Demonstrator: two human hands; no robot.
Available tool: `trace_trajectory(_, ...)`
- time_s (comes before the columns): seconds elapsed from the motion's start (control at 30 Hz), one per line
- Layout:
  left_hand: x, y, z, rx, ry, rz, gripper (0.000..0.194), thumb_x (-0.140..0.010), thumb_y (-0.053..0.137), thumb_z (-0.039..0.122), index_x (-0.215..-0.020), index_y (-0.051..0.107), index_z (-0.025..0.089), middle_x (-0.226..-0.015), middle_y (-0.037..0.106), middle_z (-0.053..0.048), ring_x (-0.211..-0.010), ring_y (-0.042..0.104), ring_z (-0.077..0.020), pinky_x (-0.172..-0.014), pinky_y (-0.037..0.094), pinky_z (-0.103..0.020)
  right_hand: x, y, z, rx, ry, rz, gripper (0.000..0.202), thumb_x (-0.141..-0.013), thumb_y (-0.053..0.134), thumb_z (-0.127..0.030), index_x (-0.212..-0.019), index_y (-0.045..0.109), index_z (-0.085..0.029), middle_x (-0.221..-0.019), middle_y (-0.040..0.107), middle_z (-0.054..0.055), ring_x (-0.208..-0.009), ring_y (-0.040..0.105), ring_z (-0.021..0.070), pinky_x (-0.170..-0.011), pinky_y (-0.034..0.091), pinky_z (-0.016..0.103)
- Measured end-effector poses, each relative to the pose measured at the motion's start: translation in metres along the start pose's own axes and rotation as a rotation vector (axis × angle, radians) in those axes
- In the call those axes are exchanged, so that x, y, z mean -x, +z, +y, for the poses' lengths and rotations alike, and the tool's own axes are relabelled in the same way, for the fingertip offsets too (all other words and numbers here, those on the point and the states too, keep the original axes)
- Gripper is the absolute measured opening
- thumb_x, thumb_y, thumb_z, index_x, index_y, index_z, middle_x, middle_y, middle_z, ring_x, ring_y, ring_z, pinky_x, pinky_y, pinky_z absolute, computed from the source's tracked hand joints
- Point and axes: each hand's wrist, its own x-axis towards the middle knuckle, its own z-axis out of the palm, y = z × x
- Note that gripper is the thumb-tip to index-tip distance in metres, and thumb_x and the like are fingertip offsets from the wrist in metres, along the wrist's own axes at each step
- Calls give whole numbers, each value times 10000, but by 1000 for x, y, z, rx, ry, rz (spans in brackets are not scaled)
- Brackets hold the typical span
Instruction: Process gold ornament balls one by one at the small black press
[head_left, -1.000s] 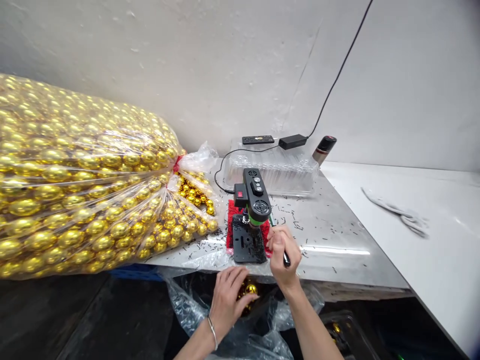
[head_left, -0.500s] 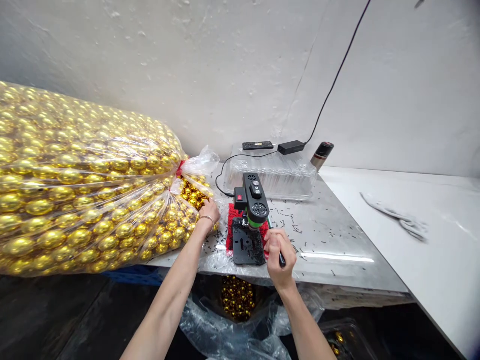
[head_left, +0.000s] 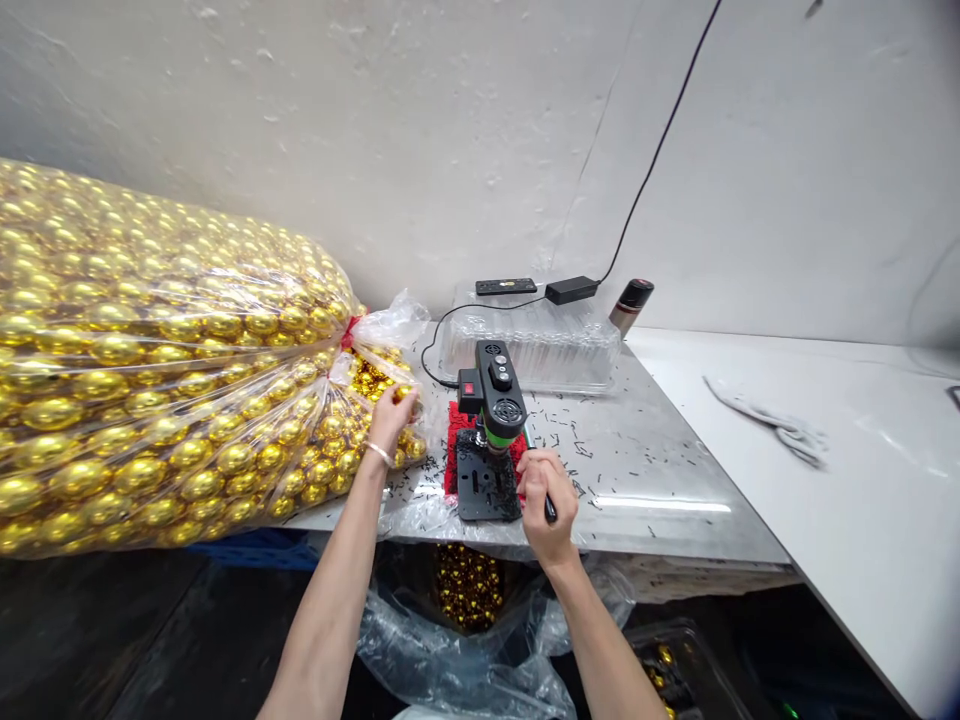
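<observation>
Glossy gold ball [head_left: 403, 392] is pinched by the left hand [head_left: 390, 416], fingertips suiting its roundness, near a clear plastic bag [head_left: 405, 318]; the right hand [head_left: 549, 492] wraps a black lever handle [head_left: 550, 511], seemingly for leverage.

I have a single view to work from, the head camera, worn on the person and looking forward and down from above the near edge of the bench [head_left: 660, 510]. Both arms enter from the bottom, and the hands sit around the middle distance. The pale wall [head_left: 465, 150] fills the upper part. With no second view, nothing is shared. The lower corners are dark, so I can't quite judge how deep they reach.
</observation>
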Motion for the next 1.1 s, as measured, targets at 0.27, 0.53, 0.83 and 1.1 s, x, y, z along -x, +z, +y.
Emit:
trace_trajectory(0.27,76,-7,1,677,-386,-144,59,-768,609,63,-771,621,121,-676,622,-7,-575,594,-64,-491,482,-126,1,1,0,-4,14,9,295,-905,369,-106,-636,446,-200,-680,501,17,-696,517,143,-609,410,294)
trace_trajectory(0.53,105,28,-25,639,-607,-298,167,-880,541,192,-937,665,96,-712,697,-69,-537,634,-103,-420,479,-154,-3,-2,-3,24,3,-24,278,-902,373,-81,-659,438,-199,-713,508,20,-700,516,131,-610,408,284)
trace_trajectory(0.83,105,43,-30,551,-549,-334,136,-792,641,115,-922,681,113,-794,701,-45,-614,670,-109,-477,487,-156,-5,-2,-4,46,-15,-20,281,-908,369,-85,-661,433,-205,-691,506,16,-691,521,129,-611,422,283)
trace_trajectory(1.1,102,61,-58,46,-135,-311,404,-741,715,291,-1110,647,141,-783,705,-31,-651,642,-143,-512,455,-201,-4,-4,-5,71,-19,-39,263,-903,376,-99,-680,471,-202,-685,520,21,-703,539,142,-595,414,285)
